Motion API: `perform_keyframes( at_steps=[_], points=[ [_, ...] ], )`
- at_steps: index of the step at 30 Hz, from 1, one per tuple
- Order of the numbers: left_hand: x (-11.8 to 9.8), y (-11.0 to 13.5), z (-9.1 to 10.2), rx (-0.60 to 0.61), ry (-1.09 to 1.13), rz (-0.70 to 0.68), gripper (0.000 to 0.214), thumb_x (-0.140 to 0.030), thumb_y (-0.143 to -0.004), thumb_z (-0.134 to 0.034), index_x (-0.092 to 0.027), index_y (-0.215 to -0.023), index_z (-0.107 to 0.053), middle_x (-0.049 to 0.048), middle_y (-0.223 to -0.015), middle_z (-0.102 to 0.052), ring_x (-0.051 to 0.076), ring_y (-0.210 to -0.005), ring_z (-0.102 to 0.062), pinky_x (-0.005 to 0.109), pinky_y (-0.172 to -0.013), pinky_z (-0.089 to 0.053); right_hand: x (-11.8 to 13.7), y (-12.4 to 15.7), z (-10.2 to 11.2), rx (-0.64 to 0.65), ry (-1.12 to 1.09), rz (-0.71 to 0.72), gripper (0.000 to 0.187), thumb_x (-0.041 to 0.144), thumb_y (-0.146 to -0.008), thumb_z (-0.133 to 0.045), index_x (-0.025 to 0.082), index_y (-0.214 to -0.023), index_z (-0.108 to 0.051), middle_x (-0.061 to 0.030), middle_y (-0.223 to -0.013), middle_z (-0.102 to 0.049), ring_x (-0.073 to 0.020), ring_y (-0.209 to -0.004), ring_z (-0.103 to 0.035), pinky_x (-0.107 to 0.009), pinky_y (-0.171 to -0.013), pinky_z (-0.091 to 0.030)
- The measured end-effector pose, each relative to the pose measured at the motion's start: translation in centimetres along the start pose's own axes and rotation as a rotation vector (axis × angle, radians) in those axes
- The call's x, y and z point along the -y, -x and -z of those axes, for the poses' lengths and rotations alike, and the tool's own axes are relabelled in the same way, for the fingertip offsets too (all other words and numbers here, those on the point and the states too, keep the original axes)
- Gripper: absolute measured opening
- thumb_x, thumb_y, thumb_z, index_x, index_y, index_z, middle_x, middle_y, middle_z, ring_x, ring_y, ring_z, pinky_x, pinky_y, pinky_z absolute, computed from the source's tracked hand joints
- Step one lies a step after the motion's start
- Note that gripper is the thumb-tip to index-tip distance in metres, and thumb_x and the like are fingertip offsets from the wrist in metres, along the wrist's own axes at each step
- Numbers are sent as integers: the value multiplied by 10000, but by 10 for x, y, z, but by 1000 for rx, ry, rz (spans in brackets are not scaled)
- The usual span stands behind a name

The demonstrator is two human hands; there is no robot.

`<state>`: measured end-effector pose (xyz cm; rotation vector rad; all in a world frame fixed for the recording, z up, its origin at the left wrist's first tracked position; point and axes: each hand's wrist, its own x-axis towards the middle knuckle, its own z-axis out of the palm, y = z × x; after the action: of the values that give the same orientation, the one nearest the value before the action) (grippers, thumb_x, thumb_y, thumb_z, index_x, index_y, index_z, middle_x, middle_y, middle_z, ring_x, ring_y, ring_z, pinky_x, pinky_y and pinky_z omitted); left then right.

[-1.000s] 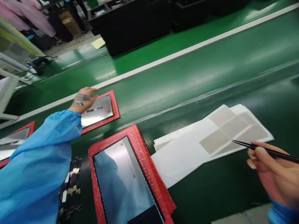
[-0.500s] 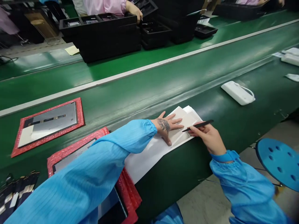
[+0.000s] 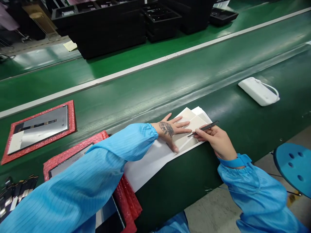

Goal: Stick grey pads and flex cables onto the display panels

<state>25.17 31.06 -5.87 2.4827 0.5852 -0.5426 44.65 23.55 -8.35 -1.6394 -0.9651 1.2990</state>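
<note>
While the left hand [image 3: 170,129] lies flat with its fingers spread on a white paper sheet with pale grey square patches [image 3: 187,134], the right hand [image 3: 218,140] pinches a thin black pair of tweezers [image 3: 203,128] between thumb and fingers. The tweezer tip touches the grey patches just beside the left fingers. I cannot tell if the tip has hold of a patch or is closed on nothing. The left hand holds nothing; it only presses the sheet down.

The sheet lies at the near edge of a dark green work belt [image 3: 218,64], and part of it sits right on that edge. It could slide off if the flat hand lets go. The sharp tip is close to the left fingers, so it could poke them if it slips. A patch could tear or fold if it is pulled too fast.

Just left of the sheet, a flat silver panel in a red bubble pouch [image 3: 73,155] is partly hidden by the blue sleeve. Another flat silver panel on a red pouch [image 3: 39,127] lies farther left. A small white box with a cord [image 3: 257,92] rests well apart on the right. Black plastic trays [image 3: 102,26] stand on the far bench. A round blue stool with holes [image 3: 293,168] waits by the grey floor.
</note>
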Motion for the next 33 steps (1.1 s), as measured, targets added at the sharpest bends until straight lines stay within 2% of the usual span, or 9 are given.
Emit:
perform_keyframes(
  at_steps=[4, 8, 11, 13, 17, 21, 24, 27, 33],
  points=[
    [3, 1, 1, -9, 191, 35, 629, -575, -986, -62, -318, -1538, -219, -81, -1600, -59, 190, -1486, 90, 519, -1151, 162, 6, 0, -4, -14, 35, 54, 658, 649, -399, -854, 154, -741, -587, -72, -635, -657, -196, -570, -639, -283, -530, -545],
    [7, 3, 0, -46, 258, 2, 640, -475, -993, 46, -301, -1529, -257, -112, -1593, -82, 130, -1484, 79, 462, -1174, 156, 17, 42, -9, -15, 120, 242, 449, 536, -565, -838, 165, -702, -626, -62, -615, -654, -193, -550, -641, -265, -527, -547],
    [7, 4, -5, -58, 235, -4, 582, -441, -1008, -51, -293, -1521, -283, -102, -1590, -104, 149, -1489, 43, 485, -1178, 135, 27, 93, -8, 291, 284, 597, 130, 315, -770, -749, 224, -757, -657, -32, -715, -701, -197, -628, -685, -246, -587, -584],
    [4, 4, -8, -87, 185, -10, 544, -408, -995, -268, -269, -1521, -287, -75, -1592, -115, 189, -1490, 50, 510, -1161, 161, 34, 121, -7, 351, 282, 699, 77, 242, -805, -717, 270, -834, -652, 6, -739, -707, -184, -658, -694, -227, -604, -593],
    [-13, 17, -5, -374, 49, -23, 675, -350, -902, -557, -240, -1517, -302, -7, -1599, -133, 284, -1489, 17, 586, -1142, 134, 39, 141, -11, 171, 237, 509, 85, 285, -773, -733, 239, -794, -665, -47, -739, -701, -199, -588, -679, -211, -529, -576],
    [-37, 85, -4, -692, 341, 142, 395, -348, -939, -505, -147, -1270, -579, 90, -1361, -547, 230, -1260, -488, 403, -1076, -353, 35, 142, -32, 110, 79, 352, 203, 335, -682, -803, 207, -776, -676, -110, -743, -698, -223, -549, -659, -234, -468, -559],
    [-61, 165, -38, -758, 796, 410, 281, -411, -893, -544, -144, -846, -616, 56, -854, -677, 165, -769, -615, 278, -673, -464, 30, 149, -54, 148, 6, 400, 181, 321, -672, -808, 226, -766, -686, -100, -728, -697, -209, -532, -648, -224, -468, -551],
    [-92, 231, -95, -710, 1260, 588, 429, -564, -824, -570, -145, -742, -525, 18, -641, -586, 108, -531, -510, 237, -498, -381, 28, 161, -79, 190, -46, 440, 151, 301, -686, -801, 243, -775, -694, -87, -726, -698, -191, -521, -642, -212, -484, -550],
    [-143, 269, -170, -802, 1970, 522, 653, -716, -572, -722, -123, -759, -522, 8, -644, -537, 63, -491, -462, 177, -396, -356, 39, 190, -128, 262, -81, 494, 176, 319, -633, -825, 242, -705, -685, -73, -646, -671, -177, -472, -610, -217, -470, -550]
  ],
)
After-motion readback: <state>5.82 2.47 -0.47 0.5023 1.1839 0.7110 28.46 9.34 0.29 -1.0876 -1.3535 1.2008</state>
